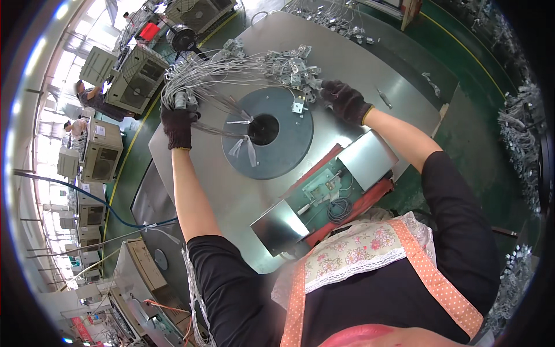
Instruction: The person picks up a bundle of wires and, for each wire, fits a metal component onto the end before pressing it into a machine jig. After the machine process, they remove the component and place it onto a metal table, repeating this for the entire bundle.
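My left hand point(177, 124), in a dark knitted glove, is closed around a thick bundle of grey wires point(193, 75) at its left bend. Across the metal-topped table the wires run right to a cluster of small silver metal brackets point(292, 66). My right hand point(347, 101), gloved alike, has its fingers curled on a metal bracket point(315, 83) at the cluster's right edge. Between my hands lies a grey-blue disc point(295, 139) with a dark central hole. Wire tails tied with clear plastic strips point(248, 151) hang over it. One bracket point(299, 105) rests on the disc.
Nearer me, a fixture with two shiny plates point(367, 161) and a coiled cable point(339, 209) sits at the table edge. A pen-like tool point(384, 98) lies right of my right hand. More wired parts point(335, 20) are heaped beyond. Two people work at machines far left.
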`<state>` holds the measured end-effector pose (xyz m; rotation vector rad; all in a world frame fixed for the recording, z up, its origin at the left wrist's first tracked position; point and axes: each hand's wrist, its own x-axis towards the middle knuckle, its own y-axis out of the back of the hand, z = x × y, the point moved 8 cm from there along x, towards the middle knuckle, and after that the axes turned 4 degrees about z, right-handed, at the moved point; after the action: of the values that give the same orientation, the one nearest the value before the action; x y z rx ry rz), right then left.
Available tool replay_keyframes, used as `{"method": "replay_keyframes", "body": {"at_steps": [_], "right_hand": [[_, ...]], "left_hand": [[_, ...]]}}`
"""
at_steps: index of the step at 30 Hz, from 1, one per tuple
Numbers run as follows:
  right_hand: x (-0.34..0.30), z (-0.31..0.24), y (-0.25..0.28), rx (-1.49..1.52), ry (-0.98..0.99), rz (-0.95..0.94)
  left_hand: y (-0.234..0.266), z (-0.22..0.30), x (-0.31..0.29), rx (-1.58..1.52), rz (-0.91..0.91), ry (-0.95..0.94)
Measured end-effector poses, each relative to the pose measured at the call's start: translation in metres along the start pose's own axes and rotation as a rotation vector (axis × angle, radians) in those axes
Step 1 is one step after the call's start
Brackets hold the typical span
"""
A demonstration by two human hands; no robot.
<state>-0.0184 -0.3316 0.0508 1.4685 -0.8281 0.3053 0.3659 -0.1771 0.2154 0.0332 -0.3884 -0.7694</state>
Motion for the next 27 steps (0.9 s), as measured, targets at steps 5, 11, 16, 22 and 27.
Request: {"method": "replay_keyframes", "body": {"at_steps": [5, 11, 16, 22, 27], "right_hand": [[0.001, -0.015, 0.027, 0.186, -0.054, -0.212], [-0.016, -0.005, -0.006, 0.042, 0.005, -0.306], [-0.011, -0.002, 0.009, 0.114, -0.054, -0.372], [-0.002, 0.000, 0.118, 0.791, -0.326, -0.148], [-0.024, -0.027, 0.069, -0.024, 0.116, -0.279]], "left_hand": [[0.005, 0.000, -0.005, 0.014, 0.030, -0.004], [-0.002, -0.004, 0.007, 0.005, 0.002, 0.013], [0.000, -0.006, 0.002, 0.008, 0.001, 0.014], [0.007, -0.001, 0.016, 0.236, 0.060, -0.272], [-0.010, -0.006, 0.024, 0.228, 0.005, -0.115]]}}
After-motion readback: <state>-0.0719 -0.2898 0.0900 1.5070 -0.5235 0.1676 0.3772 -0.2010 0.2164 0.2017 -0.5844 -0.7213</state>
